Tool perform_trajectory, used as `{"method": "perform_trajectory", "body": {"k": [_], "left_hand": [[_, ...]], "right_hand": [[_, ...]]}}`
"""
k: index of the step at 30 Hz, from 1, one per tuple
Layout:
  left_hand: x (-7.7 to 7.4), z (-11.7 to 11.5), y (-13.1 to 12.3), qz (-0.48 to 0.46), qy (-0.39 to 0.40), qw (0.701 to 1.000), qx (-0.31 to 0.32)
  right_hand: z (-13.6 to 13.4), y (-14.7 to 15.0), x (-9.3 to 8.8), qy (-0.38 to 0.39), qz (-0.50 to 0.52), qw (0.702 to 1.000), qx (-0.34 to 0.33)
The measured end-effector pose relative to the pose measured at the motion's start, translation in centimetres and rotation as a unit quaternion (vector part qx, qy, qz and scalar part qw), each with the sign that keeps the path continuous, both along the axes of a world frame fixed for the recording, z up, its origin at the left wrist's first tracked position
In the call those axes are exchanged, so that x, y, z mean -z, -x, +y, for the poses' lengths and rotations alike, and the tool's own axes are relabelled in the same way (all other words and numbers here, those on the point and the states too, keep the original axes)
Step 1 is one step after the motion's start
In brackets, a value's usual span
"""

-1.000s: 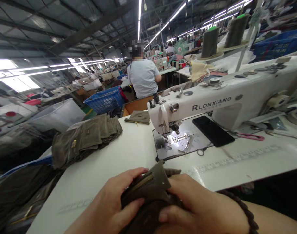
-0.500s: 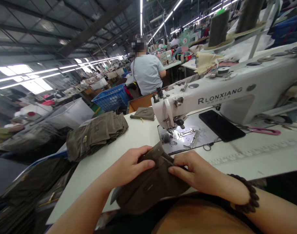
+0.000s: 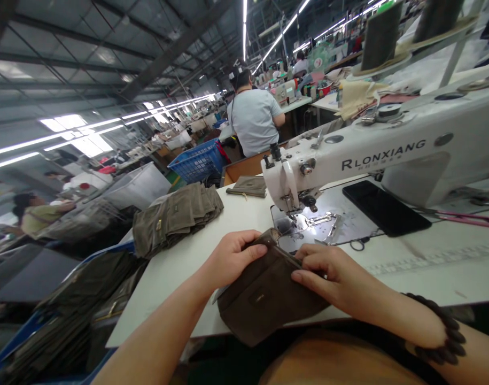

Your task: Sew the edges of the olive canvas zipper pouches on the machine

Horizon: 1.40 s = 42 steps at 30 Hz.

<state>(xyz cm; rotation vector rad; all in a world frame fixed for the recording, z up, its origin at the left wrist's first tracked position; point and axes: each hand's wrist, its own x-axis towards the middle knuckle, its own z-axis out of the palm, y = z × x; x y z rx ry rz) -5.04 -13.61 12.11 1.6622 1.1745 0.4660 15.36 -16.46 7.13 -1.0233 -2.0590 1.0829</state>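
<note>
A dark olive fabric pouch [image 3: 264, 297] lies at the near edge of the white sewing table [image 3: 188, 256]. My left hand [image 3: 230, 256] grips its upper left corner with curled fingers. At the pouch's upper right edge my right hand [image 3: 328, 272] pinches the fabric; a dark bead bracelet circles that wrist. Both hands sit just in front of the needle plate [image 3: 320, 224] of a white RLONXIANG sewing machine [image 3: 372, 155].
A stack of olive fabric pieces [image 3: 176, 216] lies at the table's left, one more piece [image 3: 248, 186] behind it. A black phone [image 3: 384, 207] and pink-handled scissors [image 3: 468, 218] sit under the machine arm. Bins of fabric [image 3: 79, 305] stand left. A person in a grey shirt [image 3: 254, 120] sits ahead.
Both hands have carried the pouch forward over the table edge toward the needle plate and laid it flatter. The view has shifted left and down.
</note>
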Motion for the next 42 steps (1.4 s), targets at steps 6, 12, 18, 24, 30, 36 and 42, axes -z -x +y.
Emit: {"method": "perform_trajectory", "body": {"k": [6, 12, 18, 24, 30, 36, 42], "left_hand": [[0.6, 0.0, -0.1, -0.044, 0.032, 0.998, -0.025], [1.0, 0.0, -0.3, -0.004, -0.021, 0.999, -0.035], [1.1, 0.2, -0.2, -0.024, 0.0, 0.999, -0.036], [1.3, 0.8, 0.5, -0.061, 0.053, 0.995, -0.052], [1.4, 1.2, 0.7, -0.068, 0.101, 0.991, -0.051], [1.2, 1.1, 0.4, -0.069, 0.085, 0.991, -0.071], [1.5, 2.3, 0.7, -0.044, 0.052, 0.996, -0.049]], "right_hand": [[-0.1, 0.0, 0.5, 0.042, -0.026, 0.998, 0.031], [-0.2, 0.3, 0.9, 0.027, -0.036, 0.998, 0.043], [-0.1, 0.3, 1.0, 0.012, -0.006, 0.999, 0.038], [0.0, 0.1, 0.8, 0.041, 0.042, 0.996, 0.063], [0.5, 0.1, 1.2, 0.077, 0.008, 0.996, 0.051], [0.7, 0.3, 1.5, 0.097, 0.007, 0.993, 0.066], [1.0, 0.4, 2.0, 0.112, 0.027, 0.991, 0.067]]}}
